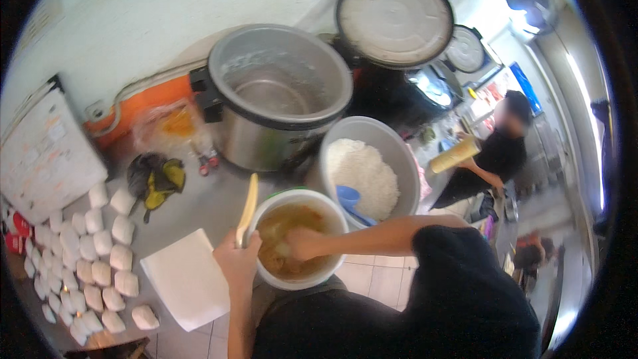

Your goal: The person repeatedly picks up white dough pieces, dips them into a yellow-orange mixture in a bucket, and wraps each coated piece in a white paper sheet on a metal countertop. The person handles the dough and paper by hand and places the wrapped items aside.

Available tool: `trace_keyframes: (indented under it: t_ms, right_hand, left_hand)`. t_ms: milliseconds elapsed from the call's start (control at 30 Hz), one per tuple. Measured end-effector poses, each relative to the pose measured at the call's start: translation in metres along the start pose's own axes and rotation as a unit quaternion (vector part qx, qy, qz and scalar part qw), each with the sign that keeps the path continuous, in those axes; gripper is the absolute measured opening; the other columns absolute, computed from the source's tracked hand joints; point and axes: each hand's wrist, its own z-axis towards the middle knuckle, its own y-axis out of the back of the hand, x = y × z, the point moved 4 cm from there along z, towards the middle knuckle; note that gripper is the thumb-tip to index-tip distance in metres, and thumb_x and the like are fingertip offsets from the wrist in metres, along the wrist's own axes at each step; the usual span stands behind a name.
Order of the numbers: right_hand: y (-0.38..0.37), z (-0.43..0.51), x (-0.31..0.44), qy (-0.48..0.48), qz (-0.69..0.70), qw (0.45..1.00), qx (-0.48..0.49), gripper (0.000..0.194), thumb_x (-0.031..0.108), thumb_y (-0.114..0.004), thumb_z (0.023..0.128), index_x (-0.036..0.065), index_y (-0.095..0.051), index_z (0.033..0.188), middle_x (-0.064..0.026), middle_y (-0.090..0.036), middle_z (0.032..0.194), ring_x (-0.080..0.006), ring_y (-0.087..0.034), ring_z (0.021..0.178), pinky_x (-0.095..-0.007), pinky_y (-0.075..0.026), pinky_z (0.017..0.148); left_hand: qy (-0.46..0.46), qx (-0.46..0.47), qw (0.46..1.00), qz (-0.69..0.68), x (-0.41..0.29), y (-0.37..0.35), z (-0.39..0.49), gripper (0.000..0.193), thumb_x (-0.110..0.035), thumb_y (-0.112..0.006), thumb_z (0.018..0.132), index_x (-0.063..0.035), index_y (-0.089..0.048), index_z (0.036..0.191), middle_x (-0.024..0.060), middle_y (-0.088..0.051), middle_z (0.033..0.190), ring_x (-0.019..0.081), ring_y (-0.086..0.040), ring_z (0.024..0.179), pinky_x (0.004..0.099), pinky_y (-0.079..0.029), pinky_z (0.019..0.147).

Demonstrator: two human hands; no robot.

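Observation:
My left hand (pixel 240 254) is closed around the metal part of a utensil with a pale yellow handle (pixel 248 204) that points up, against the rim of a white bucket (pixel 298 285). Inside the bucket is a brownish mixture (pixel 279 229). My right hand (pixel 301 244) reaches down into it, blurred; its fingers are partly hidden, so I cannot tell what they hold. Just beyond the bucket stands a grey tub (pixel 411 179) of white grains (pixel 366 174), with a blue scoop (pixel 349 197) in it. A sheet of white paper (pixel 187 279) lies left of my left hand.
Many wrapped pale pieces (pixel 102 242) cover the table's left side. Behind stand a large open metal pot (pixel 249 139) and a lidded cooker (pixel 394 15). A dark and yellow cloth (pixel 157 179) and a plastic bag (pixel 172 124) lie near. At right a person (pixel 498 159) holds a yellowish roll.

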Motion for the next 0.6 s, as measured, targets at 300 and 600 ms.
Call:
trace_keyframes:
  t_ms: [300, 600]
  right_hand:
    - [0.009, 0.016, 0.035, 0.157, -0.149, 0.975, -0.047, 0.027, 0.008, -0.054, 0.088, -0.001, -0.063, 0.112, -0.0236, -0.065, 0.106, -0.0376, -0.062, 0.105, -0.0461, -0.051, 0.088]
    - [0.016, -0.002, -0.004, 0.031, -0.094, 0.995, -0.035, 0.027, 0.004, -0.053, 0.084, -0.001, -0.064, 0.108, -0.0217, -0.067, 0.104, -0.0382, -0.064, 0.098, -0.048, -0.052, 0.085]
  left_hand:
    - [0.03, 0.006, 0.999, 0.027, -0.001, 0.0, 0.004, 0.028, -0.021, -0.076, 0.072, 0.0011, -0.07, 0.088, 0.0186, -0.067, 0.072, 0.0258, -0.065, 0.062, 0.0357, -0.051, 0.062]
    - [0.039, -0.003, 0.999, -0.031, 0.001, -0.002, 0.001, 0.028, -0.016, -0.078, 0.075, 0.0019, -0.073, 0.096, 0.0037, -0.061, 0.061, 0.0066, -0.049, 0.055, 0.0261, -0.042, 0.052]
